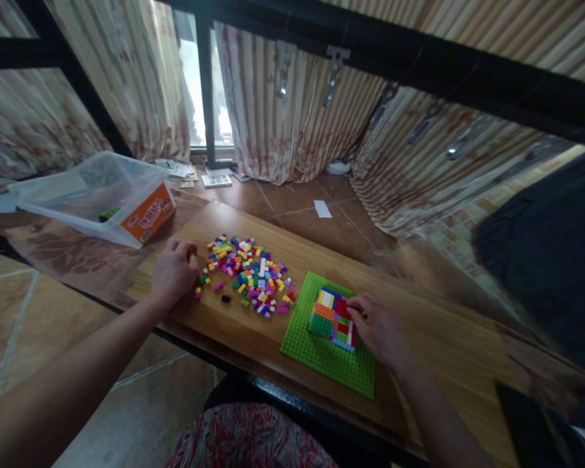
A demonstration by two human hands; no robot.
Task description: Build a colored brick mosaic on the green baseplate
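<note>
A green studded baseplate [299, 335] lies on the wooden board, bearing a small block built of toy bricks [324, 312] in white, yellow, orange, green, red and blue. At the block's right side is my right hand [377, 328], its fingertips pinched on a dark red brick [342, 307] on top. My left hand [174, 273] rests at the left edge of a pile of loose toy bricks [246, 270]. Its fingers are curled closed, and whatever they hold is hidden. A small black piece [225, 299] lies apart, near the front of the pile.
A clear plastic bin [78, 214] with an orange label stands at the left, a few green pieces inside. The wooden board [439, 325] runs right past the baseplate. A dark flat object [526, 416] is at the lower right. Papers [217, 179] lie on the floor near the curtains.
</note>
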